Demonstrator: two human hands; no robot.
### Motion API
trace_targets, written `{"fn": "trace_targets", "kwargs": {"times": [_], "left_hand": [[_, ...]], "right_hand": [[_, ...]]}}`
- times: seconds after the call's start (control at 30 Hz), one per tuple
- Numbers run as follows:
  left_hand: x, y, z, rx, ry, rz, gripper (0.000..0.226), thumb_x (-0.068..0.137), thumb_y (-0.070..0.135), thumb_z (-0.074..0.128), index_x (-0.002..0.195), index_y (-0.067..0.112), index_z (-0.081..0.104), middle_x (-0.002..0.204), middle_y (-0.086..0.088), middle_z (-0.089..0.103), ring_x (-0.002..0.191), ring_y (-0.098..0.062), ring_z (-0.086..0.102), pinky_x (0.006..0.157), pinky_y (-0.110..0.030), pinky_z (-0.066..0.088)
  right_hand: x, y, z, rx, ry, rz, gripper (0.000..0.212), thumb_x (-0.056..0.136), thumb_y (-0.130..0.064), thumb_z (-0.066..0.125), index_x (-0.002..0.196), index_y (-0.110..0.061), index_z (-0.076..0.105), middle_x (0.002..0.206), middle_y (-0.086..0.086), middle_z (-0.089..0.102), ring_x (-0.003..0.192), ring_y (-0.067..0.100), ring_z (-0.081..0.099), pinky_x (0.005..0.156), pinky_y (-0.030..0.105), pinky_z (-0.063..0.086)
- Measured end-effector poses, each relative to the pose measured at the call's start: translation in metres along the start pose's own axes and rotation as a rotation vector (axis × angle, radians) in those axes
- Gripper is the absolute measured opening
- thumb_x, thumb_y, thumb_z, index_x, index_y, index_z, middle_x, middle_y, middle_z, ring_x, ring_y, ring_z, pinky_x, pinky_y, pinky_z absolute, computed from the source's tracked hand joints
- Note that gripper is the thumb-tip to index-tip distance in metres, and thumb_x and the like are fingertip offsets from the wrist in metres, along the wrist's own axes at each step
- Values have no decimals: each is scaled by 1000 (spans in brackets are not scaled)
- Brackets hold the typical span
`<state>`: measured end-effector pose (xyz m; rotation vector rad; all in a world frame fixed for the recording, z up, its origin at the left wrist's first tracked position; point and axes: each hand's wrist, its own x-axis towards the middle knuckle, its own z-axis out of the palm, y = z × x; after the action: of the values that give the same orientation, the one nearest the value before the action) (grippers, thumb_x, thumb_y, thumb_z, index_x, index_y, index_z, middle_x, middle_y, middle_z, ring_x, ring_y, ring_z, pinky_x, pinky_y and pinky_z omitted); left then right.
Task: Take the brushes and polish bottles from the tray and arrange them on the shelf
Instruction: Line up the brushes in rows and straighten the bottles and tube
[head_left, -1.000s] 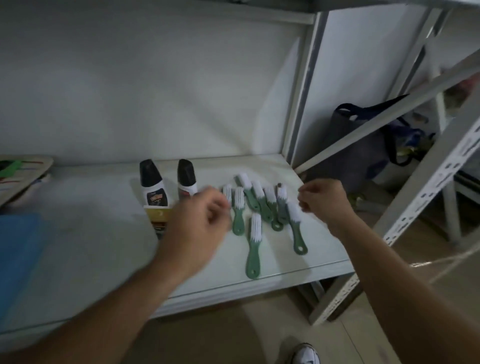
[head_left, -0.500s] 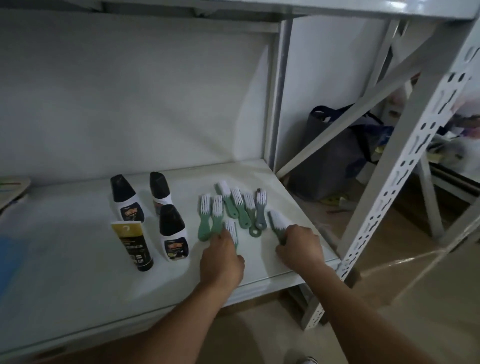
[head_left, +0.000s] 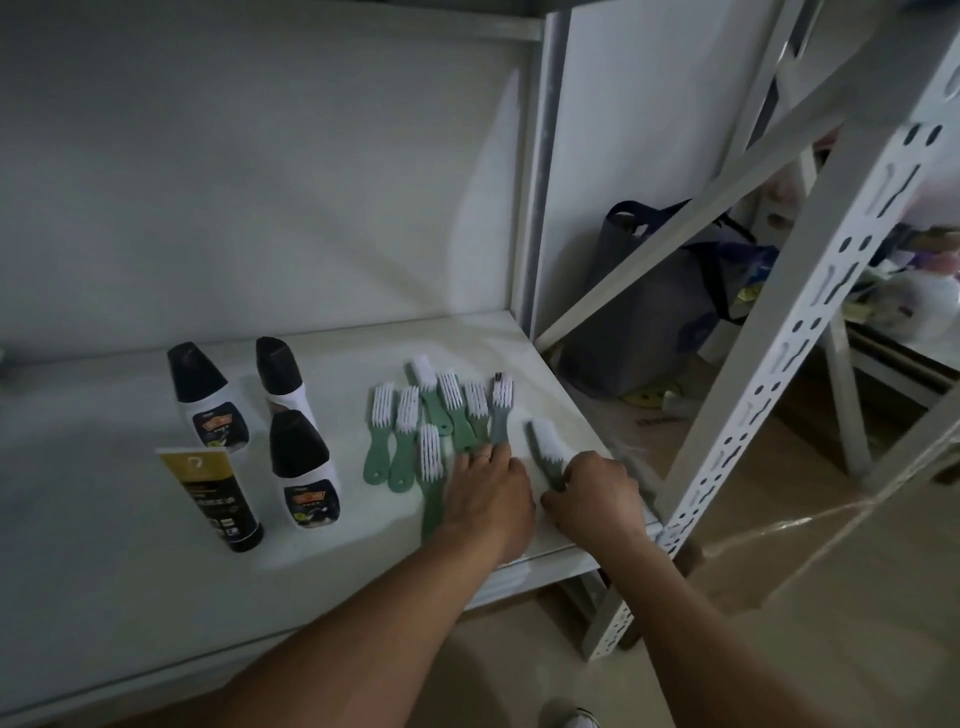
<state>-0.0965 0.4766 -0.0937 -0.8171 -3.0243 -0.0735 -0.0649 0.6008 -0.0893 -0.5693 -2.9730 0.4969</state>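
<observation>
Left hand (head_left: 488, 496) lying flat over green brush handles on the white shelf (head_left: 130, 561), gripping nothing. Right hand (head_left: 597, 499) curled around the rightmost brush (head_left: 545, 449). Polish bottles (head_left: 304, 467) upright further left; perforated upright (head_left: 810, 312) close beside the right wrist.

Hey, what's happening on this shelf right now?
A person is arranging shoe-care items on a white shelf. The left hand rests on the handles of the green brushes laid in a cluster, and the right hand has its grip on the handle end of one brush lying apart to the right. Three black-capped polish bottles and a black and gold tube stand upright to the left.
</observation>
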Motion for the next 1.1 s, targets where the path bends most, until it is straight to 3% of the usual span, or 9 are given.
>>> {"fn": "trace_targets", "kwargs": {"times": [0.17, 0.3, 0.4, 0.5, 0.63, 0.77, 0.9, 1.03, 1.1], "left_hand": [[-33, 5, 14, -153, 57, 69, 39, 94, 26, 38, 127, 16, 55, 141, -3, 47, 128, -27, 39, 104, -42, 35], [-47, 8, 16, -247, 141, 76, 38, 91, 23, 38, 124, 18, 56, 132, -1, 53, 122, -27, 45, 101, -41, 38], [-31, -3, 10, -229, 98, 15, 49, 96, 26, 38, 144, 15, 39, 156, -6, 34, 145, -27, 28, 117, -42, 24], [-21, -12, 10, -193, -21, -12, 57, 100, 33, 33, 153, 13, 23, 164, -5, 18, 151, -23, 15, 122, -40, 13], [-42, -7, 13, -226, 8, -5, 56, 99, 31, 34, 152, 15, 25, 164, -4, 19, 149, -22, 17, 121, -37, 15], [-72, 9, 18, -252, 40, 14, 56, 98, 29, 36, 151, 14, 28, 162, -5, 21, 146, -25, 20, 121, -38, 19], [-76, 12, 10, -324, 143, 5, 50, 94, 25, 41, 144, 17, 40, 148, 1, 41, 132, -21, 35, 113, -35, 32], [-73, -18, -1, -176, 170, -84, 40, 90, 21, 42, 128, 14, 53, 137, -4, 48, 127, -25, 40, 107, -37, 37], [-80, -32, 2, -155, 122, -100, 39, 92, 20, 43, 130, 13, 51, 142, -5, 43, 131, -25, 36, 110, -36, 34]], "right_hand": [[4, -2, 4, 65, 39, 11, 15, 72, -26, 67, 72, -12, 61, 74, 7, 64, 69, 27, 63, 60, 30, 49], [7, -3, 6, 87, 58, -8, 15, 73, -25, 66, 79, -12, 65, 81, 8, 66, 76, 29, 64, 61, 29, 44], [8, -1, 5, 80, 65, -14, 19, 81, -26, 69, 94, -12, 71, 93, 8, 70, 85, 28, 66, 69, 30, 48], [9, 1, 7, 94, 77, -16, 19, 83, -24, 68, 98, -13, 73, 96, 7, 71, 84, 26, 65, 72, 32, 53], [12, 4, 5, 119, 76, -22, 17, 88, -22, 66, 102, -15, 74, 99, 5, 70, 83, 21, 62, 70, 29, 50], [9, 2, 8, 120, 54, -69, 25, 90, -32, 62, 106, -16, 72, 108, 9, 63, 91, 26, 62, 79, 36, 53], [2, -7, 8, 41, -6, -139, 40, 89, -46, 62, 125, -29, 65, 130, 7, 49, 120, 30, 46, 98, 43, 41], [-2, -11, 4, -29, -99, -222, 35, 98, -35, 51, 132, -35, 60, 144, 3, 42, 131, 31, 36, 106, 49, 31], [-5, -11, 3, -65, -135, -258, 35, 100, -29, 48, 133, -34, 60, 145, 3, 41, 131, 30, 35, 107, 49, 31]]}}
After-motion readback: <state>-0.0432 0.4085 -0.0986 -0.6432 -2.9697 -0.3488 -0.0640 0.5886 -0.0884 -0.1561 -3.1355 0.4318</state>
